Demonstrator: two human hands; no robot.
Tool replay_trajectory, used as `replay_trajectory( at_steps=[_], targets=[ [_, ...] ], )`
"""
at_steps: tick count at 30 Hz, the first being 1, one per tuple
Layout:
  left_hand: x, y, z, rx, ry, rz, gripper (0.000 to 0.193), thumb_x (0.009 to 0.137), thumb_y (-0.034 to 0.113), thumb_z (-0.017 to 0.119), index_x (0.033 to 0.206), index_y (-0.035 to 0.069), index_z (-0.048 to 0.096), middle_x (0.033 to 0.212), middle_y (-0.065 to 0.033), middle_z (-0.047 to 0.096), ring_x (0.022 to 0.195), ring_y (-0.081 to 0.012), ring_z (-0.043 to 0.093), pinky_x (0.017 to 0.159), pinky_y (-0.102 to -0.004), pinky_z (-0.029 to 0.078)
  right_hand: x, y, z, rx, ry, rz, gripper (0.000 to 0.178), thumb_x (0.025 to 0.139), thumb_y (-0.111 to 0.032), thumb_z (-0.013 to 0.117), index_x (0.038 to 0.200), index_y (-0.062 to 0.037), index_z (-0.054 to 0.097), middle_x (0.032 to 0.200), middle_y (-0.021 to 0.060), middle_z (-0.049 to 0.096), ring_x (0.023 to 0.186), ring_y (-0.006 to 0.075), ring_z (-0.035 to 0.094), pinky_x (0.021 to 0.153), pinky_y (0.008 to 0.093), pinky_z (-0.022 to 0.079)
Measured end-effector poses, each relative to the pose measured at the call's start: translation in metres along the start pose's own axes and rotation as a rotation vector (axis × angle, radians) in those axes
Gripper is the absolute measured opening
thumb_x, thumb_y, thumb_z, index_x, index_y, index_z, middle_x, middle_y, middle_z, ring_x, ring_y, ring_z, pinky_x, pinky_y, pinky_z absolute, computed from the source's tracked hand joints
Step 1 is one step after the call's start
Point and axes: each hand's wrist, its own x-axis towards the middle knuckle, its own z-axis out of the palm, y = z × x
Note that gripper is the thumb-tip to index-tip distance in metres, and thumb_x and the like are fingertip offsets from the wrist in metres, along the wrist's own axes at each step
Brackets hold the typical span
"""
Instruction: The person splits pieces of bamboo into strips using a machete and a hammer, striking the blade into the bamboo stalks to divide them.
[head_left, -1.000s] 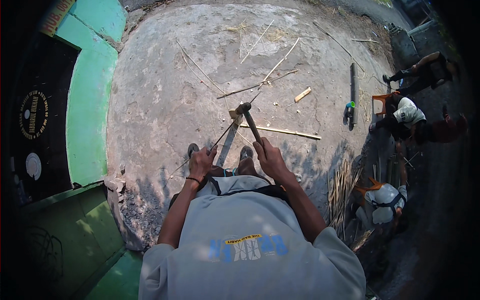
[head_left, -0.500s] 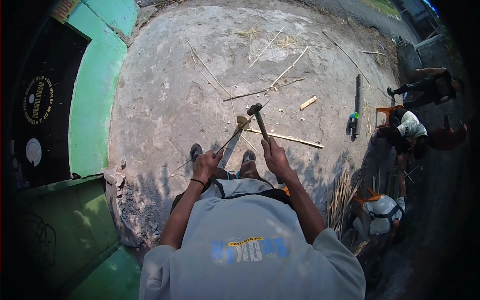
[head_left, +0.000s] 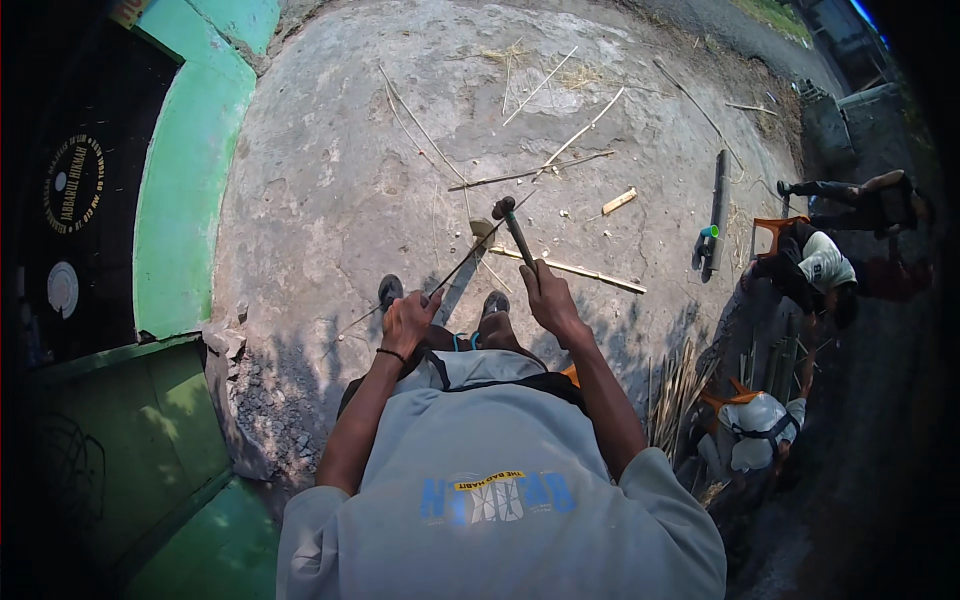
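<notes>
My left hand (head_left: 408,322) is closed around a thin dark rod (head_left: 459,268) that slants away to the upper right. In my closed right hand (head_left: 552,300) is a hammer (head_left: 520,237), its dark head raised in front of me near the rod's far part. Under the rod stands a short brown block (head_left: 482,228) that looks like wood, beyond my feet. Whether the hammer head touches the rod cannot be made out. A pale split bamboo strip (head_left: 575,268) lies on the ground just past my right hand.
Several thin sticks (head_left: 530,179) lie scattered over the concrete ground (head_left: 330,200). A short bamboo piece (head_left: 619,201) and a dark pipe (head_left: 717,215) are farther right. Bundled strips (head_left: 680,395) lie at lower right, near co-workers (head_left: 765,425). A green wall (head_left: 190,190) borders the left.
The hammer head has shifted slightly up and left, while the rod stays in my left hand. The whole view has moved a little. One co-worker at right leans differently.
</notes>
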Motion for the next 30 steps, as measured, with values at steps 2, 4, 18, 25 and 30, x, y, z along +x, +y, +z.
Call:
replay_trajectory(
  at_steps=[2, 4, 18, 25, 30],
  targets=[
    [-0.007, -0.006, 0.006, 0.004, -0.041, -0.004, 0.068, 0.093, 0.065, 0.052, 0.087, 0.000, 0.068, 0.075, -0.0263, 0.067, 0.080, -0.0464, 0.068, 0.068, -0.0530, 0.053, -0.020, -0.033, -0.020, 0.027, -0.014, 0.028, 0.021, 0.105, -0.024, 0.051, 0.108, -0.0028, 0.050, 0.067, 0.0254, 0.058, 0.063, 0.0469, 0.060, 0.056, 0.0533, 0.040],
    [-0.006, -0.006, 0.005, -0.044, -0.069, -0.007, 0.070, 0.092, 0.067, 0.051, 0.089, -0.001, 0.068, 0.076, -0.0271, 0.067, 0.082, -0.0477, 0.067, 0.068, -0.0535, 0.053, -0.036, -0.057, -0.042, 0.141, 0.083, -0.151, 0.020, 0.105, -0.024, 0.051, 0.107, -0.0040, 0.049, 0.062, 0.0194, 0.054, 0.054, 0.0387, 0.057, 0.053, 0.0474, 0.041],
    [0.000, 0.006, 0.007, 0.009, -0.082, 0.051, 0.060, 0.093, 0.060, 0.057, 0.087, 0.002, 0.069, 0.078, -0.0262, 0.068, 0.080, -0.0459, 0.068, 0.067, -0.0526, 0.054, -0.015, 0.004, -0.007, 0.080, 0.133, 0.091, 0.023, 0.105, -0.026, 0.051, 0.106, -0.0024, 0.050, 0.062, 0.0213, 0.056, 0.058, 0.0426, 0.060, 0.052, 0.0477, 0.042],
    [0.005, -0.015, 0.003, -0.069, -0.046, -0.012, 0.064, 0.093, 0.061, 0.055, 0.083, 0.000, 0.069, 0.075, -0.0267, 0.067, 0.079, -0.0452, 0.068, 0.067, -0.0511, 0.054, -0.022, 0.000, -0.005, 0.264, 0.326, -0.317, 0.016, 0.103, -0.019, 0.054, 0.101, -0.0051, 0.047, 0.062, 0.0157, 0.052, 0.053, 0.0380, 0.058, 0.049, 0.0431, 0.042],
    [0.004, -0.022, 0.006, -0.039, -0.062, -0.002, 0.063, 0.094, 0.062, 0.055, 0.082, 0.002, 0.069, 0.074, -0.0265, 0.067, 0.079, -0.0452, 0.068, 0.067, -0.0516, 0.053, 0.010, 0.056, 0.027, -0.061, 0.021, -0.164, 0.023, 0.104, -0.026, 0.050, 0.106, -0.0034, 0.048, 0.068, 0.0294, 0.059, 0.068, 0.0525, 0.059, 0.058, 0.0593, 0.040]
  ],
)
